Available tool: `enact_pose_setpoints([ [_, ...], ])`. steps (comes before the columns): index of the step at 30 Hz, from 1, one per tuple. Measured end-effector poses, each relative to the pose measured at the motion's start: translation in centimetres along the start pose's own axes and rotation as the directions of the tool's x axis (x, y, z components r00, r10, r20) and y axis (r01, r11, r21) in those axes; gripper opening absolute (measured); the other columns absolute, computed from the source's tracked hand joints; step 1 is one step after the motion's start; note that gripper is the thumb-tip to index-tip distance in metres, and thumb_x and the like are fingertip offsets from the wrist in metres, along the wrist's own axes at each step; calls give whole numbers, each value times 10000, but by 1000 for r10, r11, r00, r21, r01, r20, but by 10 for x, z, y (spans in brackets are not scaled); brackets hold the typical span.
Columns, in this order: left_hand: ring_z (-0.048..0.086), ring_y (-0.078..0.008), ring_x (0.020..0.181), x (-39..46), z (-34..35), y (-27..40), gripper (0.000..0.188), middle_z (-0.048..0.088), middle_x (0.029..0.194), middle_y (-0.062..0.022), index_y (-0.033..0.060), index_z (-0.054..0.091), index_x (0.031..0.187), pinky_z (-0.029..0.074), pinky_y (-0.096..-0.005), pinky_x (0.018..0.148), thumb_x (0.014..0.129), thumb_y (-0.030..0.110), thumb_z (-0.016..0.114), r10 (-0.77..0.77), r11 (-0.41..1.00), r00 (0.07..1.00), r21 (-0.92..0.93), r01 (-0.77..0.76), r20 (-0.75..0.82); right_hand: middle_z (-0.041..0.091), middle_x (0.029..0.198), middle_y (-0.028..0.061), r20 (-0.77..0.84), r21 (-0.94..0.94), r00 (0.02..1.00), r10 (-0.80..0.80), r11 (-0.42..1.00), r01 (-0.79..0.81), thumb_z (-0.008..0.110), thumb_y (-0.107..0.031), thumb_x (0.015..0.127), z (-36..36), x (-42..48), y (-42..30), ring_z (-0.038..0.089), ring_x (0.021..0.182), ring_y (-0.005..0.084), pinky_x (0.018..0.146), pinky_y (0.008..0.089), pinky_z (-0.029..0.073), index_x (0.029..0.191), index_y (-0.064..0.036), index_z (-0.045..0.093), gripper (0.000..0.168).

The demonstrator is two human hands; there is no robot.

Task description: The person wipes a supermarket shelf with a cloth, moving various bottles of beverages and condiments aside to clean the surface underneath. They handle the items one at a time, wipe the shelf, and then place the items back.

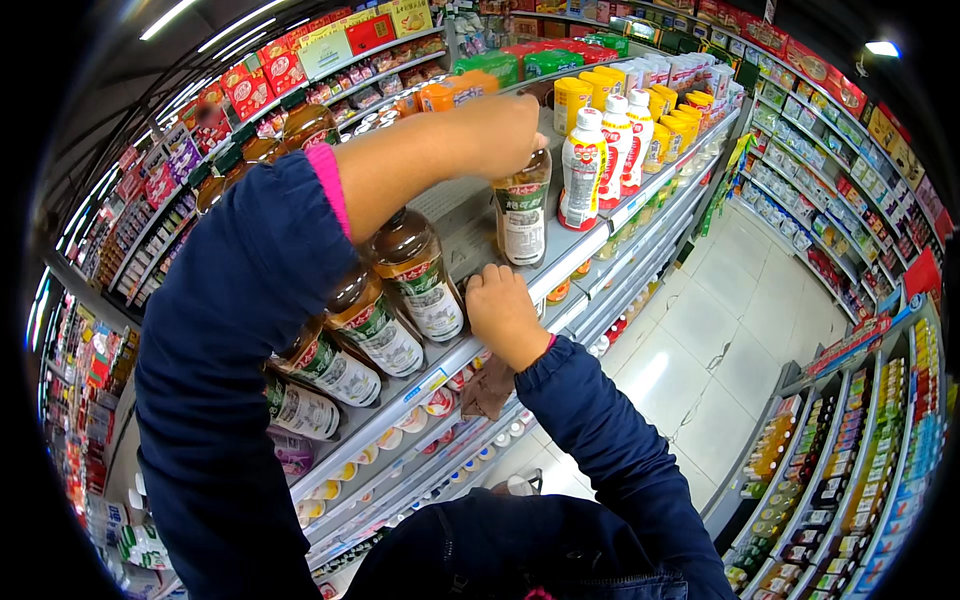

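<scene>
My left hand (506, 139), reaching across from the left, is closed around the top of a large plastic bottle of brown drink (523, 217) with a green and white label. That bottle stands upright on the top shelf, and its cap is hidden by the hand. At the front edge of this shelf (555, 281), my right hand (504, 311) is closed on a brown cloth (487, 388), which hangs down below the fingers. Just left of my right hand stands a similar bottle (420, 277), first in a row of several.
Red and white bottles (583, 172) and yellow tubs (571, 105) stand right of the held bottle. Lower shelves carry small tubs (412, 420). Beyond the shelf unit lies a tiled aisle (720, 330), with stocked shelves (832, 465) on its far side.
</scene>
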State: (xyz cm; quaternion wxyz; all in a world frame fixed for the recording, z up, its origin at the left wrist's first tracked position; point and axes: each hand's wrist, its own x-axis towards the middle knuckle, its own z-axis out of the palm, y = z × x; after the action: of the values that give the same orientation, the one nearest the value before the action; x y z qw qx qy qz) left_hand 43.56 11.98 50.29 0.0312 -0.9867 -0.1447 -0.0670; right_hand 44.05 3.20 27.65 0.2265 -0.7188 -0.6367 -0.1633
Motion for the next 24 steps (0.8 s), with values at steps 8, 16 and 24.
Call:
enact_pose_setpoints([
  [8, 609, -419, 942, 12, 15, 1, 426, 607, 1013, -293, -75, 501, 1057, 482, -470, 797, 947, 337, 505, -6, 1000, 1000, -23, 6, 27, 590, 899, 114, 42, 22, 999, 26, 999, -27, 557, -107, 770, -1, -1, 0, 556, 883, 264, 749, 371, 427, 864, -32, 638, 145],
  [16, 627, -369, 947, 12, 10, -7, 538, 633, 1019, -253, -72, 539, 1082, 499, -435, 785, 895, 430, 579, -38, 999, 999, -30, 38, 0, 581, 924, 129, 68, 86, 997, 23, 996, -29, 563, -74, 757, -8, -1, 0, 546, 915, 285, 769, 376, 423, 892, -26, 627, 157],
  [24, 632, -355, 953, 11, 10, -9, 596, 636, 1025, -247, -69, 526, 1137, 498, -437, 792, 888, 470, 574, -64, 995, 998, -82, 61, -27, 581, 931, 137, 57, 58, 997, 43, 997, -46, 546, -70, 767, -5, -2, -1, 547, 914, 295, 776, 382, 425, 892, -24, 616, 150],
])
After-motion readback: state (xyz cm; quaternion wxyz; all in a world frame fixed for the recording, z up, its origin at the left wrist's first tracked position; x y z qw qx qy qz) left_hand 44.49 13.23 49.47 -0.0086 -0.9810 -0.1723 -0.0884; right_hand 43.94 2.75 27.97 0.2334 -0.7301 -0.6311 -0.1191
